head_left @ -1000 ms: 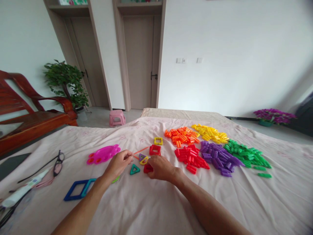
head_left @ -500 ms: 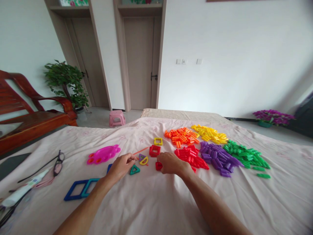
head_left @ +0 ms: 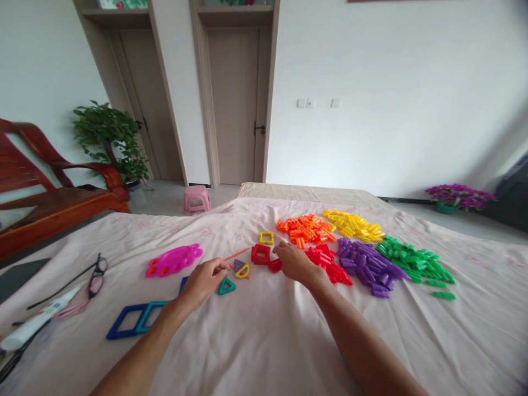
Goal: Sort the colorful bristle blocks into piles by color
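My left hand (head_left: 208, 278) rests on the cloth, thumb and fingers pinched together; what they hold, if anything, is hidden. Close to its fingertips lie a thin orange stick (head_left: 238, 254), a purple triangle (head_left: 238, 264), a yellow half-ring piece (head_left: 243, 270) and a teal triangle frame (head_left: 226, 286). My right hand (head_left: 293, 261) is curled over a small red frame piece (head_left: 275, 266), partly covered by its fingers. Just left of that piece sits a red square frame block (head_left: 260, 254), and a yellow square frame (head_left: 266, 237) lies behind it.
Heaps of orange (head_left: 305, 228), yellow (head_left: 355, 226), red (head_left: 330, 265), purple (head_left: 367, 267) and green pieces (head_left: 412, 259) lie on the right. Leftward are a pink palette-like tray (head_left: 175, 259), a blue square frame (head_left: 119, 324), eyeglasses (head_left: 97, 275) and a white tube-shaped item (head_left: 39, 319).
My right hand has shifted away from me and slightly right, and the small red frame piece has moved the same way, closer beside the red block. My left hand has hardly moved.
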Demonstrator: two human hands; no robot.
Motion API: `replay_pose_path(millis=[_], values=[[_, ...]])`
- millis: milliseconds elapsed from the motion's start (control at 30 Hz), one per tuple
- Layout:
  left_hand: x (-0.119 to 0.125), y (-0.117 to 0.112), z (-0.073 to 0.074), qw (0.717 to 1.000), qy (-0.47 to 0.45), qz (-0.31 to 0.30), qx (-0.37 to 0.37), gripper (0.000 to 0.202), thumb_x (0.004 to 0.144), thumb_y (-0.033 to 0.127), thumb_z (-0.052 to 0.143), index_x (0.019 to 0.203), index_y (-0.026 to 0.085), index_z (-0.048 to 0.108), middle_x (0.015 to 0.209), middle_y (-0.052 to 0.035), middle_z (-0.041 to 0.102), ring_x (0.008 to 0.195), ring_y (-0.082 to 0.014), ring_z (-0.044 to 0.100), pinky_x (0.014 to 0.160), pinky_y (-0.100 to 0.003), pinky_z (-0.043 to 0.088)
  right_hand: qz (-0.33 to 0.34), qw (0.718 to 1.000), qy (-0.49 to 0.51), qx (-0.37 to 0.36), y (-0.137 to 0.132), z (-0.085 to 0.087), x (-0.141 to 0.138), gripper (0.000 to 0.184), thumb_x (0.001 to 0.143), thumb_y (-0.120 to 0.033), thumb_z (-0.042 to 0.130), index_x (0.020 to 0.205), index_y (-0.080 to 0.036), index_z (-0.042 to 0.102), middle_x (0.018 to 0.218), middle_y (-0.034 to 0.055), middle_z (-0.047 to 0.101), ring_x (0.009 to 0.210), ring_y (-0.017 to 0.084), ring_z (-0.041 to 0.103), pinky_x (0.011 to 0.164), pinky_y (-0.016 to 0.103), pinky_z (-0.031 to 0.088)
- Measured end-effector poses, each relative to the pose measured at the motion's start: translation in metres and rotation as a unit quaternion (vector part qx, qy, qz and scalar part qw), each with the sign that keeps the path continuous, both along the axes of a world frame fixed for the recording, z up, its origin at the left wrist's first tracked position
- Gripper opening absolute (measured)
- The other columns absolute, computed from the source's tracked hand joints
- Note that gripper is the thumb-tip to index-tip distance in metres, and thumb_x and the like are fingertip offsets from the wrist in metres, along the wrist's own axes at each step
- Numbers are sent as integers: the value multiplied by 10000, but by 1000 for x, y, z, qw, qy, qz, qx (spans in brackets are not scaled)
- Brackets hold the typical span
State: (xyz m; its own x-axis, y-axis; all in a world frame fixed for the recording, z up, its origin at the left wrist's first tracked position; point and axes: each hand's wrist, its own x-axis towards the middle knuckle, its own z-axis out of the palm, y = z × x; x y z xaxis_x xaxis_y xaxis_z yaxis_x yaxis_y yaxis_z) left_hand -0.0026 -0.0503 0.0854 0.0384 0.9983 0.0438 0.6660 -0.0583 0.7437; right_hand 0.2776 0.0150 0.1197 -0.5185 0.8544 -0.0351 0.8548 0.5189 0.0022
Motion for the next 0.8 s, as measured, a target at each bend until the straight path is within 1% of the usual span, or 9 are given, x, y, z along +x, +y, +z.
replay_pose_path(millis=[67, 167, 267, 333, 433, 500, 633, 700, 800], values=[[1, -1, 1, 1000, 1, -5, 4, 225, 844, 312, 526, 953, 216, 698, 914, -22, 755, 820, -171, 682, 718, -242, 458, -39, 999, -6, 7, -1, 1, 2, 401, 838, -50, 487, 1219, -119, 592, 1266, 181, 601, 1161, 280, 603, 885, 332, 493], [3, -2, 2, 1000, 5, -4, 3, 218, 840, 318, 533, 942, 215, 696, 892, -20, 757, 821, -176, 687, 722, -244, 461, -75, 997, -24, -11, -3, 0, 4, 335, 877, -100, 475, 1189, -104, 596, 1175, 190, 650, 1089, 300, 648, 821, 339, 506], [4, -2, 4, 1000, 2, -4, 3, 211, 834, 318, 538, 928, 216, 697, 896, -24, 762, 836, -184, 695, 734, -248, 467, -78, 996, -26, -38, -2, -2, 4, 294, 909, -143, 474, 1170, -109, 604, 1091, 183, 687, 1019, 300, 679, 776, 327, 501], [5, -1, 4, 1000, -2, -5, 3, 210, 832, 320, 541, 926, 217, 698, 910, -25, 764, 852, -189, 699, 742, -251, 471, -67, 997, -8, -37, 1, -4, 4, 310, 904, -137, 475, 1188, -115, 598, 1095, 178, 692, 1019, 297, 679, 778, 326, 495], [5, -1, 2, 1000, -9, -7, 8, 217, 832, 330, 542, 927, 214, 699, 909, -28, 762, 855, -195, 699, 741, -256, 477, -49, 998, 36, -19, 8, -8, 6, 430, 864, -77, 465, 1280, -132, 560, 1166, 157, 683, 1070, 283, 661, 826, 330, 481], [5, 0, -1, 1000, -21, -11, 14, 228, 838, 341, 538, 931, 207, 698, 906, -31, 759, 855, -195, 698, 746, -259, 484, -50, 997, 64, -15, 13, -11, 7, 502, 844, -50, 458, 1331, -143, 536, 1208, 148, 674, 1106, 273, 646, 858, 328, 469], [6, 2, -7, 998, -66, -10, 15, 266, 838, 376, 550, 967, 189, 688, 909, -42, 754, 851, -195, 702, 745, -267, 505, -89, 988, 128, -14, 20, -20, 9, 506, 834, -21, 425, 1302, -147, 570, 1200, 138, 683, 1096, 246, 649, 863, 306, 462], [9, 3, -8, 995, -95, -7, 12, 307, 838, 412, 556, 995, 181, 683, 944, -57, 755, 886, -204, 707, 774, -280, 520, -100, 976, 193, -2, 22, -26, 7, 460, 877, -46, 394, 1285, -152, 577, 1184, 126, 690, 1099, 229, 647, 875, 293, 461], [17, 6, -9, 989, -149, -9, 6, 417, 808, 456, 591, 1088, 156, 663, 1093, -105, 741, 1025, -227, 700, 907, -321, 524, -94, 943, 319, 20, 22, -36, -1, 393, 995, -197, 315, 1300, -169, 562, 1215, 105, 678, 1133, 204, 629, 937, 288, 457]])
